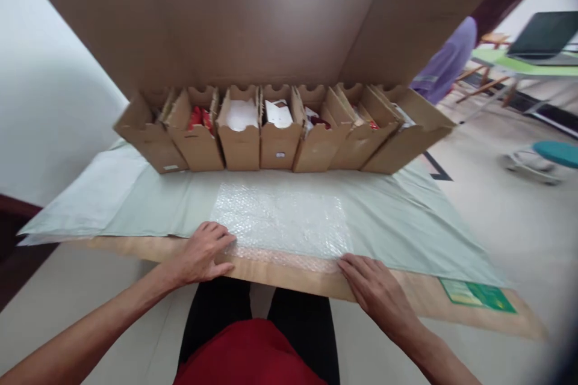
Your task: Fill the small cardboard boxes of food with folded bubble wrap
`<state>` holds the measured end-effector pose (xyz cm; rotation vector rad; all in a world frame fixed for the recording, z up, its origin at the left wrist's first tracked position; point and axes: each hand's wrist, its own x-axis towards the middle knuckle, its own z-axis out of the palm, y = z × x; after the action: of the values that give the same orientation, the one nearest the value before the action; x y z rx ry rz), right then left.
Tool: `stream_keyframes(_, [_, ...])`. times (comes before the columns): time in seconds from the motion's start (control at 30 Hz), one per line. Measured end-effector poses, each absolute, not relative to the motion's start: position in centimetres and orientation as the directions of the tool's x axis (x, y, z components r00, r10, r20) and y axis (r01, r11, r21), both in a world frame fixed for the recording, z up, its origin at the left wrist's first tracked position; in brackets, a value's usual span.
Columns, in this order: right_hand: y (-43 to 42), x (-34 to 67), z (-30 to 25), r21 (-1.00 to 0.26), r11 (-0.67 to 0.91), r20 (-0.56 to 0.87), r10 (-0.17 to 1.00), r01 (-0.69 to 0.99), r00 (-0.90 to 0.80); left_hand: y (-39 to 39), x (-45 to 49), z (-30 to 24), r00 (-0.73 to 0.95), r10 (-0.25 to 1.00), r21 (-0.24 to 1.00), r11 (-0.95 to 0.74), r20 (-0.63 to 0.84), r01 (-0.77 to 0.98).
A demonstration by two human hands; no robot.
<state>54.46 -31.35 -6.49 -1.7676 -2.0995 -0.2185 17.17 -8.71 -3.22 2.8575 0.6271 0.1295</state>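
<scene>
A sheet of clear bubble wrap [282, 219] lies flat on a pale green cloth [397, 216] over a wooden table [419, 298]. My left hand [205, 252] rests on the sheet's near left corner, fingers curled and pressing down. On the near right corner lies my right hand [374, 289], fingers stretched flat. Behind the sheet stands a long open cardboard box [253, 30] with its lid raised. Inside it is a row of several small cardboard trays [280, 144] that contain white and red items.
A green card [478, 296] lies on the table's near right corner. To the right on the floor are a green table [524, 63] with a laptop [544, 36], a teal stool [555, 153] and purple fabric [445, 63]. A white wall is at left.
</scene>
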Motion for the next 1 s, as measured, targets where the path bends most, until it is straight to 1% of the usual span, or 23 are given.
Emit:
stream_keyframes(0.07, [-30.6, 55.0, -6.8, -0.077, 0.247, 0.435, 0.88, 0.966, -0.191, -9.0, 17.8, -2.4, 0.905, 0.426, 0.222, -0.884, 0.016, 0.412])
stream_keyframes(0.1, [-30.1, 55.3, -6.7, -0.093, 0.268, 0.441, 0.875, 0.959, -0.202, -9.1, 18.3, -2.1, 0.904, 0.427, 0.226, -0.883, 0.02, 0.411])
stream_keyframes(0.13, [-29.7, 55.5, -6.5, -0.142, 0.276, 0.444, 0.876, 0.951, -0.189, -9.3, 18.8, -1.9, 0.907, 0.421, 0.234, -0.885, 0.033, 0.402])
stream_keyframes(0.2, [-29.1, 55.9, -5.3, -0.317, 0.236, 0.429, 0.9, 0.918, -0.083, -9.3, 19.9, -1.8, 0.919, 0.389, 0.258, -0.896, 0.065, 0.361])
stream_keyframes(0.23, [-28.8, 56.0, -4.4, -0.426, 0.182, 0.396, 0.918, 0.886, 0.002, -9.2, 20.3, -1.8, 0.924, 0.374, 0.276, -0.898, 0.072, 0.342])
stream_keyframes(0.3, [-28.5, 56.5, -2.2, -0.617, 0.024, 0.253, 0.953, 0.786, 0.169, -8.9, 20.9, -1.7, 0.924, 0.379, 0.331, -0.88, 0.054, 0.342])
stream_keyframes(0.37, [-28.4, 57.0, -0.2, -0.73, -0.151, 0.065, 0.955, 0.666, 0.288, -8.3, 21.1, -1.3, 0.902, 0.432, 0.396, -0.827, -0.006, 0.399])
stream_keyframes(0.4, [-28.4, 57.3, 0.5, -0.767, -0.215, 0.001, 0.941, 0.604, 0.337, -7.9, 21.1, -0.9, 0.883, 0.466, 0.428, -0.789, -0.051, 0.441])
stream_keyframes(0.47, [-28.7, 58.0, 0.8, -0.847, -0.262, -0.064, 0.914, 0.463, 0.401, -7.1, 21.2, 0.1, 0.839, 0.517, 0.477, -0.702, -0.17, 0.529])
stream_keyframes(0.53, [-29.4, 58.5, 0.1, -0.917, -0.237, -0.104, 0.919, 0.322, 0.38, -6.4, 21.5, 1.2, 0.797, 0.529, 0.517, -0.614, -0.291, 0.596])
stream_keyframes(0.6, [-30.2, 58.5, -1.3, -0.948, -0.226, -0.15, 0.938, 0.224, 0.312, -5.8, 21.9, 1.9, 0.773, 0.512, 0.572, -0.528, -0.375, 0.628])
stream_keyframes(0.63, [-30.5, 58.3, -2.1, -0.95, -0.238, -0.171, 0.938, 0.202, 0.302, -5.5, 22.1, 2.0, 0.762, 0.506, 0.603, -0.479, -0.405, 0.638])
stream_keyframes(0.67, [-30.7, 58.0, -2.8, -0.948, -0.253, -0.183, 0.928, 0.191, 0.324, -5.2, 22.3, 2.0, 0.75, 0.504, 0.634, -0.424, -0.429, 0.647])
stream_keyframes(0.73, [-30.7, 57.3, -4.1, -0.947, -0.267, -0.169, 0.885, 0.176, 0.433, -4.6, 22.3, 1.6, 0.727, 0.517, 0.688, -0.317, -0.453, 0.653])
stream_keyframes(0.83, [-29.9, 56.5, -5.1, -0.961, -0.237, -0.116, 0.816, 0.145, 0.565, -4.1, 21.4, 0.9, 0.703, 0.566, 0.737, -0.228, -0.432, 0.636])
stream_keyframes(0.93, [-28.9, 56.3, -5.4, -0.976, -0.189, -0.083, 0.775, 0.105, 0.626, -4.2, 20.3, 0.3, 0.648, 0.652, 0.741, -0.192, -0.394, 0.643])
stream_keyframes(1.0, [-28.5, 56.5, -5.5, -0.983, -0.159, -0.064, 0.771, 0.095, 0.633, -4.7, 19.9, -0.2, 0.585, 0.72, 0.746, -0.144, -0.372, 0.65])
